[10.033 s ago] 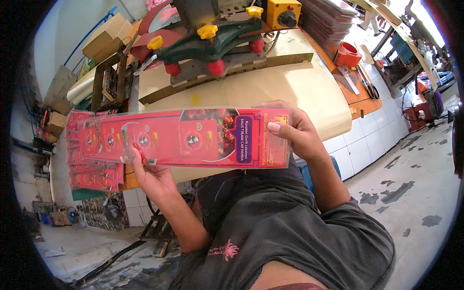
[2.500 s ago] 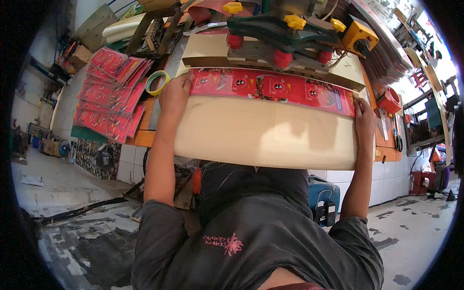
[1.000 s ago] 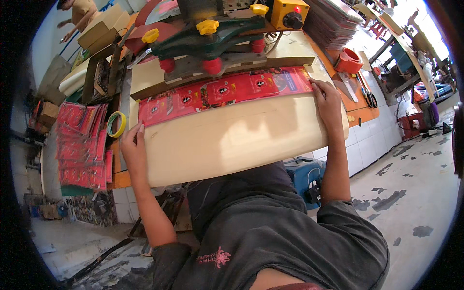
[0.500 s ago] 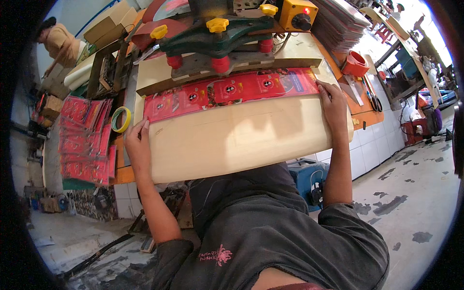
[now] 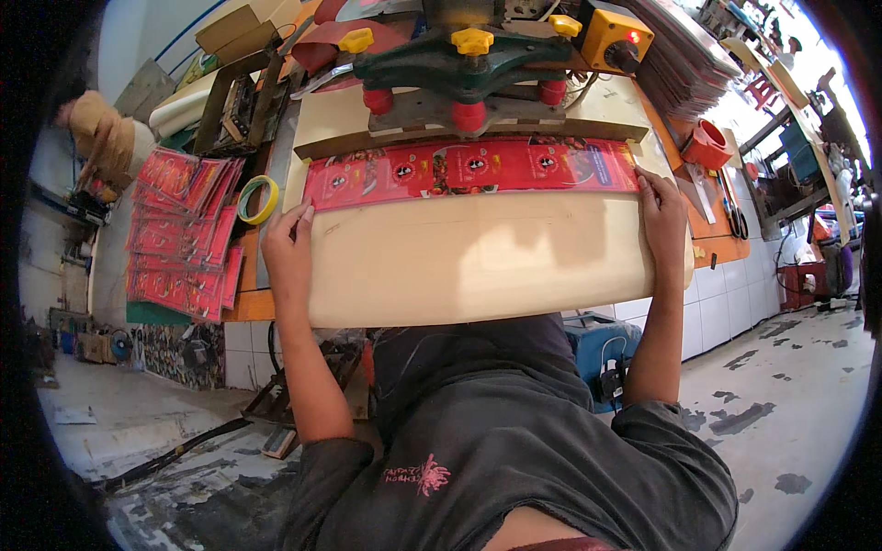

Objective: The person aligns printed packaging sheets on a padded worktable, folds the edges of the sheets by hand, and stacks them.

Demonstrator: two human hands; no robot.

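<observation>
A long strip of shiny red printed plastic film (image 5: pixel 501 169) lies across a cream-coloured padded board (image 5: pixel 478 262), close against the front of a metal bar (image 5: pixel 331 142). At the strip's left end my left hand (image 5: pixel 290 250) is closed, thumb and fingers pressed together on its corner. My right hand (image 5: pixel 663 213) pinches the right end the same way. Above and behind the strip stands a press with a dark green bracket (image 5: pixel 423 66), yellow knobs (image 5: pixel 472 41) and red cylinders (image 5: pixel 469 117).
Stacked red printed packets (image 5: pixel 179 243) lie at the left beside a yellow tape roll (image 5: pixel 257 200). On the right are a red tape dispenser (image 5: pixel 707 144), scissors (image 5: pixel 735 216) and a pile of flat sheets (image 5: pixel 680 60). A yellow control box (image 5: pixel 614 39) stands behind. Another person (image 5: pixel 106 138) is far left.
The whole view has shifted, so the bench appears farther right and slightly higher. Both hands stay at the strip's ends. The person at far left has changed posture and place.
</observation>
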